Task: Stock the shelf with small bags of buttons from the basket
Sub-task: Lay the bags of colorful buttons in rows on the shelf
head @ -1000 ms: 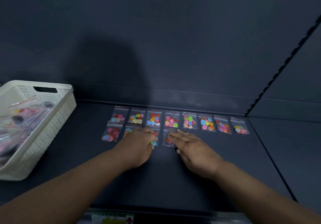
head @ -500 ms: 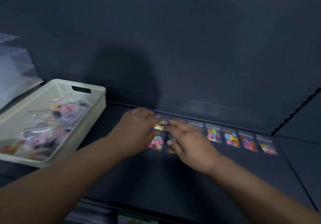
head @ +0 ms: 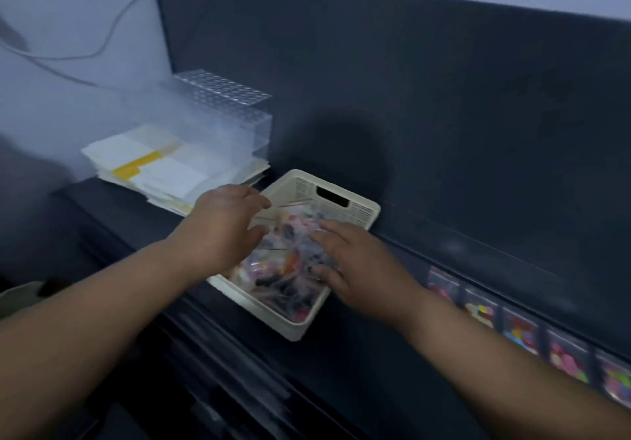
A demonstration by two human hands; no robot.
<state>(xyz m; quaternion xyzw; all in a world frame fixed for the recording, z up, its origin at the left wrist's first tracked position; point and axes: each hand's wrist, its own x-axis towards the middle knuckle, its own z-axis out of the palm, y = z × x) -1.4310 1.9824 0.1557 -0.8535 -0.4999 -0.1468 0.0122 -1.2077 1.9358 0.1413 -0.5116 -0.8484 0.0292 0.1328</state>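
Observation:
A cream plastic basket stands on the dark shelf, holding a heap of small clear bags of coloured buttons. My left hand hovers over the basket's left rim, fingers loosely spread, holding nothing that I can see. My right hand lies over the heap on the right side, fingers stretched out and touching the bags. Several button bags lie in a row along the shelf's back wall at the right. The picture is blurred by motion.
A stack of papers under a clear perforated plastic box sits left of the basket. A white cable hangs on the pale wall. The shelf's front edge runs diagonally below the basket.
Both hands left the laid-out bags on the shelf and moved left to the basket. The view swung left with them, so the row of bags now sits at the right edge.

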